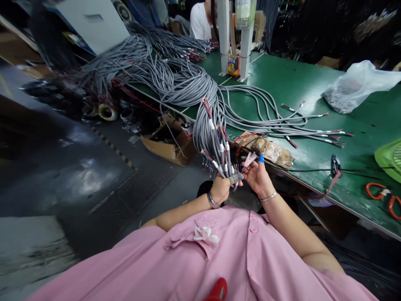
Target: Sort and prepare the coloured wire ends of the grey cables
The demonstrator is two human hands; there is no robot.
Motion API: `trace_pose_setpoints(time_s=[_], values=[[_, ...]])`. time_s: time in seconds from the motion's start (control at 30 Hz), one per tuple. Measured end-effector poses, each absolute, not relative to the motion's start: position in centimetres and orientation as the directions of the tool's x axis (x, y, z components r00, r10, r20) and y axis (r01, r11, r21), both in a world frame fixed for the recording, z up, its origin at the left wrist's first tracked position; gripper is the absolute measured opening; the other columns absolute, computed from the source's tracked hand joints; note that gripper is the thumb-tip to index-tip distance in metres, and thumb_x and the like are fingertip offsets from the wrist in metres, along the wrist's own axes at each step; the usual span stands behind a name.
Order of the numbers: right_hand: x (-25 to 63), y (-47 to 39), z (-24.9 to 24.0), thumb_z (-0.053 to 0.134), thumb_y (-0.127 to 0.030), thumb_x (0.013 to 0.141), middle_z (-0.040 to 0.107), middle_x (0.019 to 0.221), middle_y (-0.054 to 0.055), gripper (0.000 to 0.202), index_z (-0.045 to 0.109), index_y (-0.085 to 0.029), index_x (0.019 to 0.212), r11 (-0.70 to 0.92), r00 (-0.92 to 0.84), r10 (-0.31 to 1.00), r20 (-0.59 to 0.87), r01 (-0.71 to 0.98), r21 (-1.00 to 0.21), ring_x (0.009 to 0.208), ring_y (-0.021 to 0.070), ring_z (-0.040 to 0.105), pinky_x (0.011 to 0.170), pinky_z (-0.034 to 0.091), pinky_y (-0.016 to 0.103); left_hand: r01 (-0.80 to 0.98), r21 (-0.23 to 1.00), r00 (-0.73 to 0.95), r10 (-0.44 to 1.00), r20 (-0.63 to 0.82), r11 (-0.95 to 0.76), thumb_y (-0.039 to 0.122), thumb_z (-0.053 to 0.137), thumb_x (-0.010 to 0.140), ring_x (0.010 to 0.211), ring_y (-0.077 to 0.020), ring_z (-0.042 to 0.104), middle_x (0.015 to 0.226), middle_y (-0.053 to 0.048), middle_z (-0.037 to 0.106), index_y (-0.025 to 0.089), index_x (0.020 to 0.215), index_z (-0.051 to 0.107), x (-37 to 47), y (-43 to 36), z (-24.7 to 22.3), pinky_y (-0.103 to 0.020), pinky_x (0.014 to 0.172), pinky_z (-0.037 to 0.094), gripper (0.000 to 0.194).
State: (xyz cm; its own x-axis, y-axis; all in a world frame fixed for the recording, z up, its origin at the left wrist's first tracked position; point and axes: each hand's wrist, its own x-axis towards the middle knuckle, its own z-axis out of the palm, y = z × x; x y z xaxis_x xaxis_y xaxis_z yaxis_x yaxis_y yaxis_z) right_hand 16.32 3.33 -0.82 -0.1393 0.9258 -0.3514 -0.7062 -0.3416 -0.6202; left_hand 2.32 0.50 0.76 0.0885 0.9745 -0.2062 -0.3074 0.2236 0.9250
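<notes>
My left hand [220,189] is closed around a bundle of grey cables [203,133] in front of my body. Their stripped ends, with white bands and thin coloured wires [222,136], stick up above the fist. Close beside it, my right hand [258,179] has its fingers bent together at the thin wires of one cable end [238,168]. A blue cover [261,158] caps one of its digits, and a pale pinkish wrap [249,159] shows at another. The exact fingertip contact is too small to make out.
More grey cables [175,77] are heaped along the green table [291,92]. A taped brown block [269,149] lies at its edge. Orange-handled scissors [376,190], a green basket [390,156] and a plastic bag [351,90] are on the right. A person [200,21] sits beyond.
</notes>
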Motion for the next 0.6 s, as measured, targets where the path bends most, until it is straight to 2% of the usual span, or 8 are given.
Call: trace_pose_setpoints(time_s=[0.1,0.2,0.27,0.47,0.6], values=[[16.6,3.6,-0.5,0.059,-0.072,0.075,0.069,0.083,0.002,0.051,0.065,-0.022,0.085,-0.355,-0.161,0.922,-0.352,-0.715,-0.602,0.061,0.013,0.057,0.057,0.048,0.026,-0.324,0.923,0.067,0.978,-0.197,0.208,0.033,0.077,0.065,0.049,-0.0138,0.059,0.052,-0.004,0.064,0.013,0.059,0.067,2.1,0.3,1.0,-0.023,0.043,0.036,0.023],[16.7,4.0,-0.2,0.069,-0.052,0.077,0.069,0.081,0.0,0.031,0.065,-0.022,0.084,-0.331,-0.106,0.925,-0.366,-0.699,-0.634,0.063,0.012,0.057,0.058,0.047,0.024,-0.322,0.925,0.043,0.979,-0.198,0.202,0.036,0.074,0.067,0.049,-0.0137,0.059,0.053,-0.005,0.064,0.013,0.057,0.067,2.3,0.3,0.9,-0.023,0.042,0.035,0.026],[16.8,4.0,-0.3,0.071,-0.045,0.077,0.068,0.078,-0.001,0.024,0.065,-0.022,0.084,-0.313,-0.072,0.927,-0.367,-0.688,-0.655,0.063,0.0118,0.057,0.059,0.047,0.023,-0.322,0.925,0.025,0.978,-0.205,0.202,0.037,0.074,0.068,0.047,-0.0123,0.057,0.053,-0.005,0.064,0.013,0.054,0.066,2.6,0.5,0.9,-0.022,0.042,0.034,0.028],[16.5,3.8,-1.6,0.072,-0.055,0.074,0.064,0.072,-0.001,0.036,0.066,-0.021,0.083,-0.188,0.035,0.957,-0.287,-0.678,-0.711,0.059,0.0108,0.052,0.057,0.047,0.025,-0.335,0.921,0.019,0.979,-0.204,0.198,0.037,0.074,0.068,0.042,-0.0093,0.049,0.052,-0.005,0.063,0.013,0.053,0.066,3.3,0.8,0.8,-0.023,0.04,0.032,0.03],[16.1,4.2,-1.9,0.072,-0.059,0.072,0.066,0.078,0.0,0.039,0.064,-0.022,0.082,-0.246,-0.047,0.951,-0.305,-0.713,-0.657,0.06,0.0117,0.053,0.056,0.048,0.026,-0.341,0.92,0.013,0.98,-0.199,0.192,0.036,0.073,0.069,0.043,-0.0098,0.05,0.052,-0.005,0.064,0.014,0.052,0.065,3.5,0.9,1.0,-0.023,0.041,0.032,0.029]])
